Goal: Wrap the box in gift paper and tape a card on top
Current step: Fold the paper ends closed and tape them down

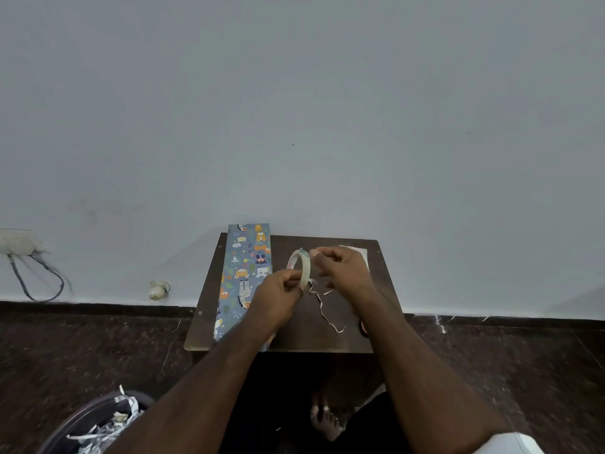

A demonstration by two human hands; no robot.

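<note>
Box [244, 276]: wrapped in blue animal-print paper; lies lengthwise along the left side of the table, far end against the wall.
Table [327, 339]: small, dark wood, set against the wall.
Tape roll [299, 267]: held upright above the table centre, between both hands, just right of the box.
Left hand [278, 298]: fingers curled, pinching the lower rim of the tape roll.
Right hand [340, 268]: fingers curled; thumb and forefinger pinch at the top of the roll, at the tape end.
Card [361, 252]: white, flat on the far right of the table, partly hidden by the right hand.
Paper strip [322, 306]: thin, white, curled on the table below the hands.
Bin [98, 424]: lower left on the floor, holding paper scraps.
Socket [18, 244]: on the wall at left, cable looping down.
</note>
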